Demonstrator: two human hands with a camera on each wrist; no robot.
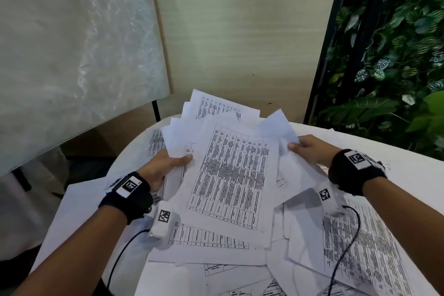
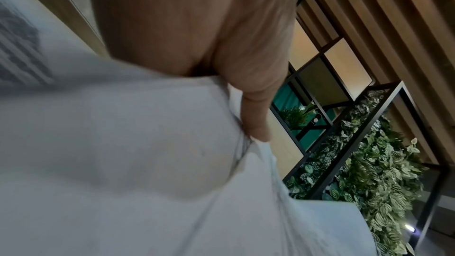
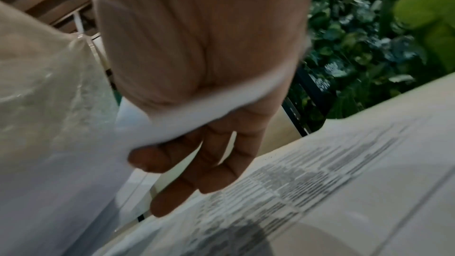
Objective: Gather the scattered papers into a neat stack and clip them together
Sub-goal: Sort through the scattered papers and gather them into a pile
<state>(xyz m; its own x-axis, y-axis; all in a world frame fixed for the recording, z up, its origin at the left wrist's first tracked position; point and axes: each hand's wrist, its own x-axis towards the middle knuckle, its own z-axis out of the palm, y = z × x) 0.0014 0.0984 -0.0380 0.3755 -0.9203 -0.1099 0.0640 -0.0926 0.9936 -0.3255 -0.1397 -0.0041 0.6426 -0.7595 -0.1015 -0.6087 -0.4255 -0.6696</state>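
A fanned bundle of printed sheets is lifted over the round white table. My left hand grips the bundle's left edge, thumb on top; the left wrist view shows that thumb pressing the paper bundle. My right hand pinches a mostly blank sheet at the bundle's right side; in the right wrist view that sheet runs between thumb and fingers. More printed sheets lie scattered on the table beneath. No clip is visible.
A bubble-wrapped panel leans at the left. Behind the table stand a beige board and a black-framed plant wall. Cables from the wrist cameras trail over the loose sheets. The table's left edge drops off near my left hand.
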